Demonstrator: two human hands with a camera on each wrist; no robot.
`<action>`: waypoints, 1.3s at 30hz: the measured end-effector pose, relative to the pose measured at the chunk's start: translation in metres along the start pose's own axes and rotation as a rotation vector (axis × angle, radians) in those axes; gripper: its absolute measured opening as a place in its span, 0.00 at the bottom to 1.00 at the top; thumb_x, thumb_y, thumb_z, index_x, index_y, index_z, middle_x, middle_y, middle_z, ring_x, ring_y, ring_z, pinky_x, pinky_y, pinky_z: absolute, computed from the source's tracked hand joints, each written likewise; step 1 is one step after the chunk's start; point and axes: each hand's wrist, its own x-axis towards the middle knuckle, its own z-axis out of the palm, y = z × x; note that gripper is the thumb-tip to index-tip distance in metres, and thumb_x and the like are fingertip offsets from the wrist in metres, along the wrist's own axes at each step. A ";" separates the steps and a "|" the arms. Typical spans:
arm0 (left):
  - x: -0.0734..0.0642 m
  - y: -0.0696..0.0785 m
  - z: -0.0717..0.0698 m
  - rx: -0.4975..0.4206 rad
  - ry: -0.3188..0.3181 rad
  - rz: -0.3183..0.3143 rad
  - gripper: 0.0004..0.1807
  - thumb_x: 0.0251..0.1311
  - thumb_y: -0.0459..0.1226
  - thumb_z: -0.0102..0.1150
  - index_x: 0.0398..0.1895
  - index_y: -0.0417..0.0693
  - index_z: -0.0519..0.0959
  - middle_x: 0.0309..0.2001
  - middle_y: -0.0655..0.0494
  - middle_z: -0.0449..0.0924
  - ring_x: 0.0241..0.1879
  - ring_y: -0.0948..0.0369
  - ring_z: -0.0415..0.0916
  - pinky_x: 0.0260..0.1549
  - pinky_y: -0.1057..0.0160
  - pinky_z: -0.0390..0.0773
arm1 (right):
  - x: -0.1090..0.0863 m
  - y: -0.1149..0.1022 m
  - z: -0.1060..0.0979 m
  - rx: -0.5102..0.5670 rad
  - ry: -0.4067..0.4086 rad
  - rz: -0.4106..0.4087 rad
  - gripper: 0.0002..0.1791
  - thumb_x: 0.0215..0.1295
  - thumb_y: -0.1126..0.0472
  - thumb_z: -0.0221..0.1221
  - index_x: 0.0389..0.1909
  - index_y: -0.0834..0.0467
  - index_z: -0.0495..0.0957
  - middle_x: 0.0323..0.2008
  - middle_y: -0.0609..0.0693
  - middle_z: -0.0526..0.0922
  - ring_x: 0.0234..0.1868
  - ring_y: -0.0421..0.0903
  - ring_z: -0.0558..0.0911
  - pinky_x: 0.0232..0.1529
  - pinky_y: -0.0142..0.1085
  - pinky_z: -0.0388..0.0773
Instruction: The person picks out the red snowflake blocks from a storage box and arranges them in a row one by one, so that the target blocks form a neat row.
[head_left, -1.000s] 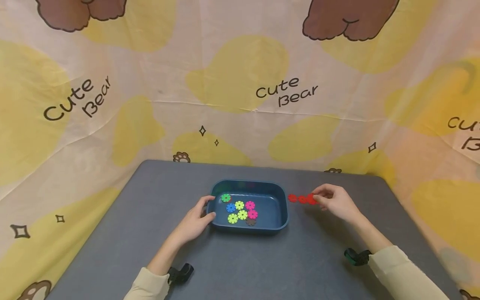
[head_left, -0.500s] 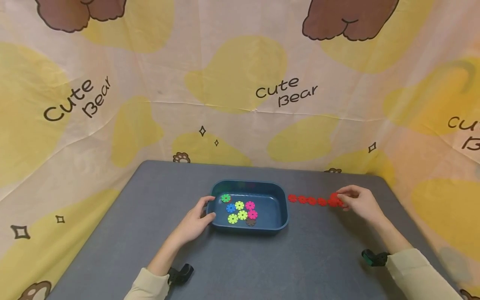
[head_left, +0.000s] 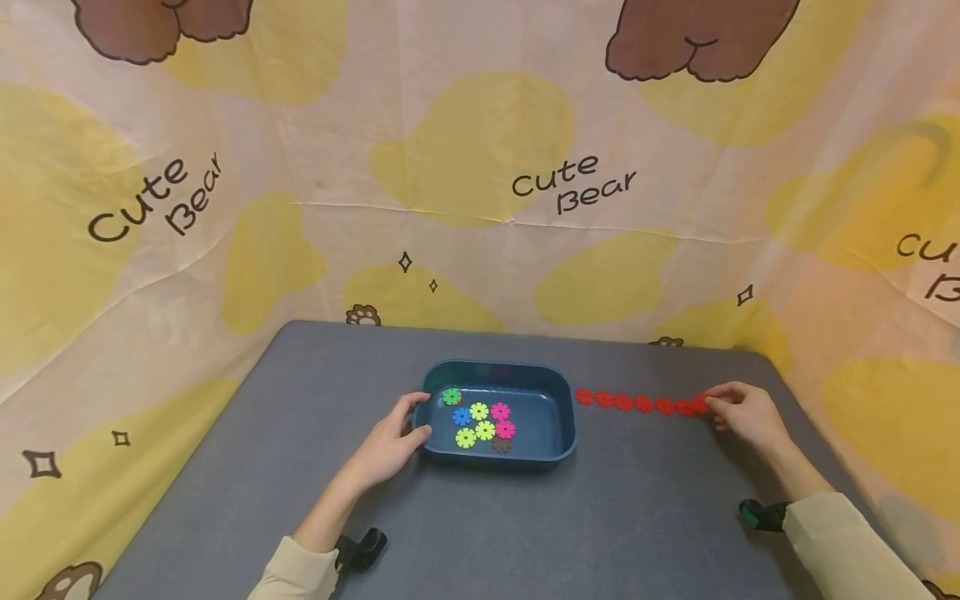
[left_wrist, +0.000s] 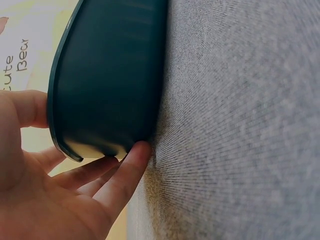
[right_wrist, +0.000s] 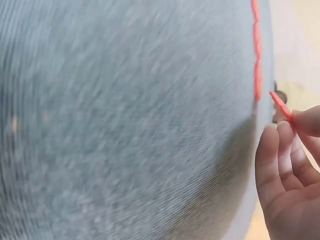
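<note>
My left hand [head_left: 392, 440] grips the left end of a dark blue plastic tray [head_left: 557, 421]. In the left wrist view, its fingers [left_wrist: 127, 172] lie against the tray's outer wall and rim. Between thumb and fingertips, my right hand [head_left: 750, 414] pinches a red notched building disc [right_wrist: 281, 106], tilted just above the table. A row of red discs [head_left: 643, 404] lies flat, running from the tray's right side to that hand. Inside the tray are several loose discs: green [head_left: 452, 397], blue [head_left: 461, 416], yellow [head_left: 485, 430], pink [head_left: 500, 411] and brown [head_left: 502, 445].
The grey table [head_left: 525, 525] extends around the tray and the row. A patterned cloth [head_left: 465, 208] hangs behind the table and along both sides. The table's right edge lies close beyond my right hand.
My right hand has moved to the right, laying down more red discs, and the row has grown longer. The left hand and the tray have stayed put.
</note>
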 end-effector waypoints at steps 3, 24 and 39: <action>0.000 0.000 0.000 -0.006 -0.002 0.000 0.28 0.72 0.39 0.54 0.74 0.54 0.62 0.75 0.36 0.60 0.71 0.38 0.62 0.65 0.35 0.65 | 0.000 0.007 -0.001 -0.043 -0.005 0.022 0.18 0.74 0.62 0.58 0.52 0.75 0.77 0.36 0.61 0.85 0.26 0.45 0.83 0.28 0.37 0.84; 0.002 0.004 0.000 0.017 0.008 -0.005 0.28 0.73 0.40 0.53 0.74 0.52 0.62 0.74 0.35 0.61 0.72 0.38 0.62 0.65 0.34 0.64 | 0.007 0.004 -0.008 -0.087 0.015 0.072 0.18 0.74 0.60 0.56 0.50 0.74 0.78 0.36 0.59 0.85 0.28 0.45 0.84 0.28 0.38 0.84; 0.000 0.001 0.000 0.009 -0.003 -0.008 0.28 0.73 0.40 0.53 0.74 0.53 0.62 0.74 0.36 0.60 0.71 0.38 0.62 0.65 0.35 0.65 | 0.009 -0.050 0.017 -0.099 -0.095 -0.086 0.20 0.75 0.56 0.58 0.53 0.69 0.79 0.45 0.66 0.84 0.33 0.50 0.84 0.32 0.40 0.82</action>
